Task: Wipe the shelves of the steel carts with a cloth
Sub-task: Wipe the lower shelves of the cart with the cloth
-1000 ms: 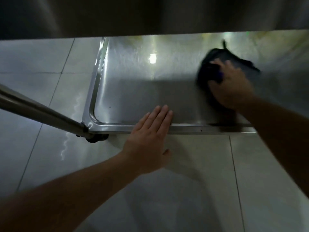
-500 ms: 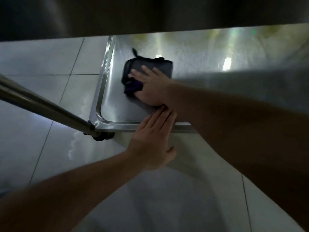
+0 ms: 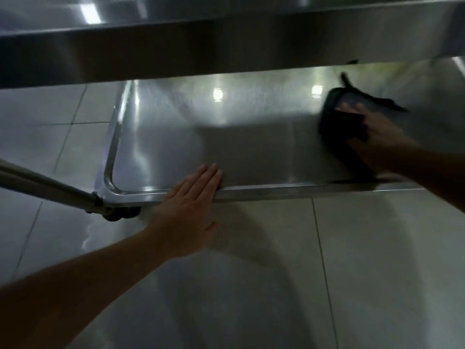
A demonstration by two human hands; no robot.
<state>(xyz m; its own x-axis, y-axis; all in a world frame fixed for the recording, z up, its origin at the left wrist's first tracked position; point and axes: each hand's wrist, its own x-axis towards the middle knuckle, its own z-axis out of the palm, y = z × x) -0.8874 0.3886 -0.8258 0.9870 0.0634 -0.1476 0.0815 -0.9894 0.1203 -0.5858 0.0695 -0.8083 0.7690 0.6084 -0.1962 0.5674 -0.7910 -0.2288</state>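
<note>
The right hand point(image 3: 377, 137) pressed flat, fingers spread, on the dark cloth point(image 3: 344, 117), which lay on the cart's lower shelf point(image 3: 251, 137) at about two o'clock in the view, blurred. The left hand point(image 3: 191, 205) rested with straight, closed fingers over the shelf's near rim at about six o'clock of the shelf, holding nothing. An upper shelf point(image 3: 226, 46) hung above, and a steel leg point(image 3: 45, 190) met the shelf's corner at eight o'clock, over a tiled floor point(image 3: 377, 273).
</note>
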